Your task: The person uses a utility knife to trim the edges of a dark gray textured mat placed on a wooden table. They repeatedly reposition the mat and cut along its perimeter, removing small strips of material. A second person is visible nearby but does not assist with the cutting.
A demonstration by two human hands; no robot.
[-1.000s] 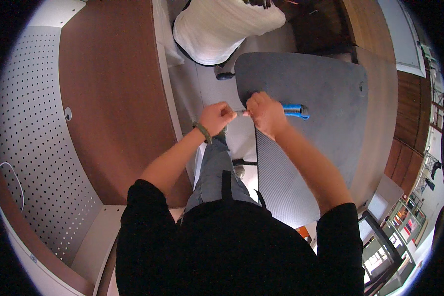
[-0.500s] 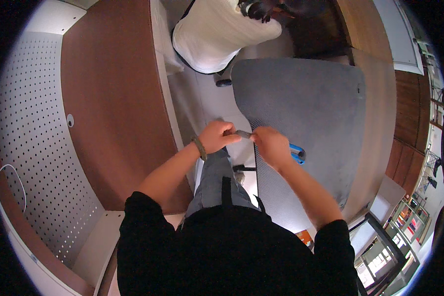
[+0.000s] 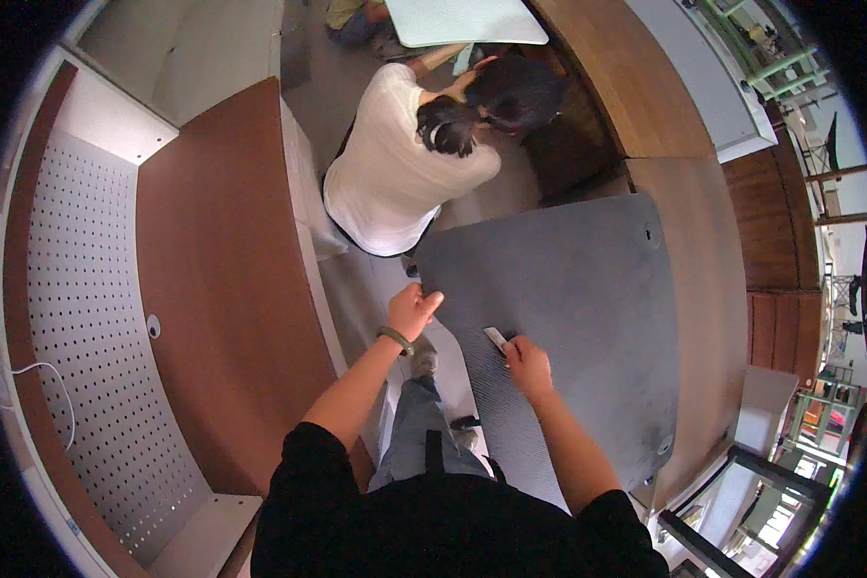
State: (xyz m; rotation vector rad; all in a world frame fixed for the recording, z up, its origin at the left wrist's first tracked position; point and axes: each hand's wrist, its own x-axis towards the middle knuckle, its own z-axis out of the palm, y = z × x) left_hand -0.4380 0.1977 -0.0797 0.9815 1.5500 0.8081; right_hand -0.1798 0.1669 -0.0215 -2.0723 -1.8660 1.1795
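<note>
My right hand (image 3: 530, 368) is closed around a hand tool whose flat, pale blade (image 3: 495, 338) sticks out past the fingers toward the far left; its grip is hidden in my palm. The blade is over the large dark grey board (image 3: 568, 289), near where a ribbed grey strip (image 3: 501, 385) runs along the board's left side. At the board's left edge, my left hand (image 3: 413, 310) has its fingers curled in and its thumb toward the board. Whatever those fingers may hold is hidden. A beaded bracelet (image 3: 395, 339) circles my left wrist.
Beyond the board sits a person in a white top (image 3: 385, 164), bent toward a white tabletop (image 3: 467, 21). A brown panel (image 3: 226, 289) and a white perforated board (image 3: 87, 279) stand to the left. A wooden counter (image 3: 698, 289) borders the right.
My hands have moved apart: the left went left to the board's edge, the right now has the blade over the board. The blue handle end behind my right hand no longer shows. The view has shifted.
</note>
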